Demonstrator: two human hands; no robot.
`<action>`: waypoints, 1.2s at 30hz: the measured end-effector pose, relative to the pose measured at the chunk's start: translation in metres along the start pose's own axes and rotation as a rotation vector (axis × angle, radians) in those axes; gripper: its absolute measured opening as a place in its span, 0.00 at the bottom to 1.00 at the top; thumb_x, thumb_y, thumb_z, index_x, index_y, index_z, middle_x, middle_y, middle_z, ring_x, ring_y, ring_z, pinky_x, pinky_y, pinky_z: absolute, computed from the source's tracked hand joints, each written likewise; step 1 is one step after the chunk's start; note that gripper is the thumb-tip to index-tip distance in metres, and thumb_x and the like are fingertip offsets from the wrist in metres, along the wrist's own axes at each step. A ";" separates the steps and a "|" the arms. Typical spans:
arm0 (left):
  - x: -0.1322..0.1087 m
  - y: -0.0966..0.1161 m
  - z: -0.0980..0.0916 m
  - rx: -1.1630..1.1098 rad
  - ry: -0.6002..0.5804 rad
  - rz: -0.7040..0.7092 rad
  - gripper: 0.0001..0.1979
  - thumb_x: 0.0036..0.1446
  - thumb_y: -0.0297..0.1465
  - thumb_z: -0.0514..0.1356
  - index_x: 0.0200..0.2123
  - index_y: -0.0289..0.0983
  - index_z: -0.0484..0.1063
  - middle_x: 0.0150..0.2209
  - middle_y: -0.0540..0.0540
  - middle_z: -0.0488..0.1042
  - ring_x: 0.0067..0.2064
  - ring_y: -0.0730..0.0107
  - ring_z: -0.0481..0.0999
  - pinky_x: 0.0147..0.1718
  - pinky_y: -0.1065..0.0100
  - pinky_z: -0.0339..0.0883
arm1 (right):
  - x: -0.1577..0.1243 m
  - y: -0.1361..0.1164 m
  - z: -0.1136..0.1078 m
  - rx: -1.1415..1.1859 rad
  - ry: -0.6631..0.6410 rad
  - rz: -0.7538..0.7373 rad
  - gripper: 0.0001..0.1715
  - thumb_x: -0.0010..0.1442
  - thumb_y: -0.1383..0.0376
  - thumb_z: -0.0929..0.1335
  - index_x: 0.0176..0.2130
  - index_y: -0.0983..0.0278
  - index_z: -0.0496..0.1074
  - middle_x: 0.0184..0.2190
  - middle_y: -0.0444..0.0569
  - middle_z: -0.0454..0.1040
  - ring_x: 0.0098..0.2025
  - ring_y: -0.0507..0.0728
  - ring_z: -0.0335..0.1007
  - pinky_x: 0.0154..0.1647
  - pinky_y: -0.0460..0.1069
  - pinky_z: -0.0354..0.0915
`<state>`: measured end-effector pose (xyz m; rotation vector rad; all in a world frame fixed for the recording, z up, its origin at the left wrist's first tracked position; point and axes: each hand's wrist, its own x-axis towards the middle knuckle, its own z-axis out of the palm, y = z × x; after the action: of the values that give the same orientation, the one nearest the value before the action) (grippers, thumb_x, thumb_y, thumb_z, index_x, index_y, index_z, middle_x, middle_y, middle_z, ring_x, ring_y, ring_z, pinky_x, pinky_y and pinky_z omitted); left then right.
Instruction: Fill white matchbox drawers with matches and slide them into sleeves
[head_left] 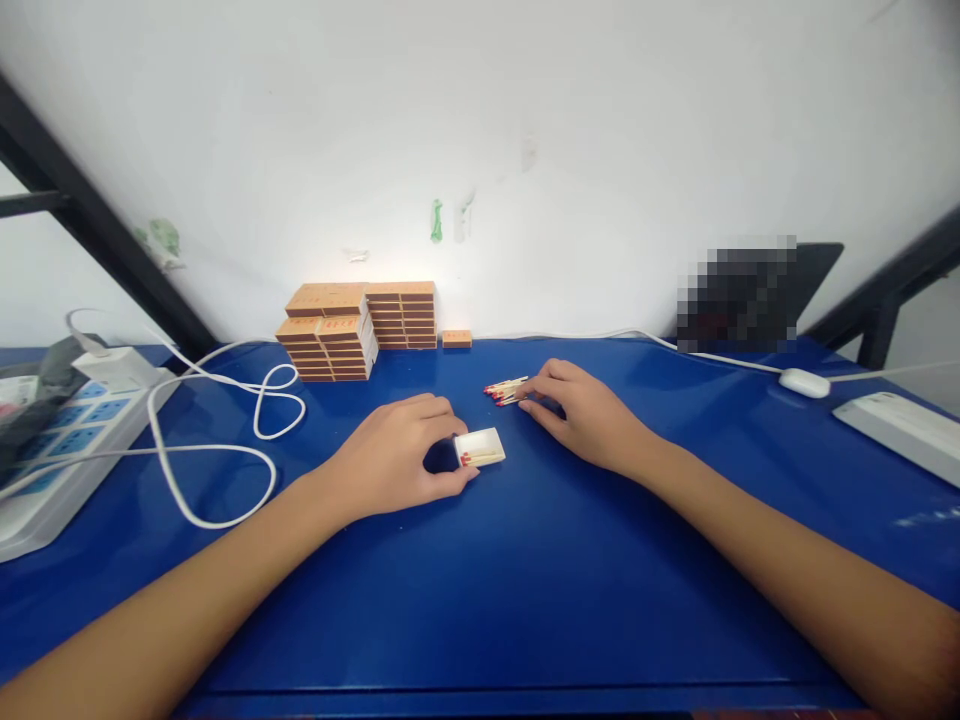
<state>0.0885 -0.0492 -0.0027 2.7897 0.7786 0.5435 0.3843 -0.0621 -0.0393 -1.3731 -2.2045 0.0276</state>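
Observation:
My left hand (409, 452) grips a small white matchbox tray (487, 443) between thumb and fingers, at the middle of the blue table (540, 600). A few red-tipped matches lie inside the tray along its near side. Just behind and to the right, a small pile of matches (504, 390) rests on the table, heads toward the left. My right hand (574, 408) is at the pile's right end, with its fingertips bent down close to the sticks. Whether a match is between those fingers is too small to tell.
Stacked matchboxes (326, 350) stand against the wall, with a single matchbox (457, 339) beside them. A power strip (82, 440) and looped white cable (161, 440) lie left. At right are a dark panel (814, 275), a cable switch (804, 383) and a white bar (896, 430).

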 end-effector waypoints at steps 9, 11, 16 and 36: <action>0.001 -0.001 0.001 0.021 0.012 -0.013 0.11 0.64 0.38 0.68 0.45 0.39 0.82 0.42 0.46 0.81 0.43 0.62 0.80 0.41 0.61 0.72 | 0.000 -0.002 -0.007 0.064 -0.048 -0.014 0.10 0.75 0.64 0.66 0.40 0.61 0.75 0.41 0.52 0.74 0.42 0.60 0.72 0.44 0.55 0.69; 0.001 -0.001 0.001 0.031 0.026 -0.020 0.11 0.64 0.39 0.68 0.44 0.39 0.82 0.41 0.45 0.81 0.43 0.61 0.80 0.40 0.61 0.72 | -0.001 -0.013 -0.009 0.091 -0.028 -0.054 0.09 0.76 0.64 0.66 0.42 0.61 0.75 0.42 0.53 0.74 0.43 0.60 0.73 0.46 0.55 0.70; 0.001 0.000 0.003 0.048 0.055 -0.004 0.11 0.64 0.39 0.68 0.43 0.39 0.81 0.41 0.45 0.82 0.42 0.61 0.80 0.39 0.62 0.72 | -0.006 -0.048 -0.006 0.120 -0.015 -0.150 0.07 0.75 0.67 0.67 0.42 0.59 0.74 0.44 0.54 0.76 0.50 0.63 0.75 0.53 0.59 0.73; 0.000 0.001 0.005 0.041 0.048 0.002 0.11 0.64 0.40 0.68 0.44 0.39 0.82 0.42 0.45 0.81 0.42 0.61 0.81 0.40 0.62 0.73 | 0.006 0.001 0.010 0.060 0.078 -0.012 0.07 0.72 0.66 0.68 0.44 0.60 0.78 0.42 0.54 0.75 0.48 0.64 0.70 0.51 0.60 0.70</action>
<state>0.0907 -0.0506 -0.0066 2.8252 0.8061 0.6031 0.3789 -0.0540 -0.0462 -1.3070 -2.1303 0.0346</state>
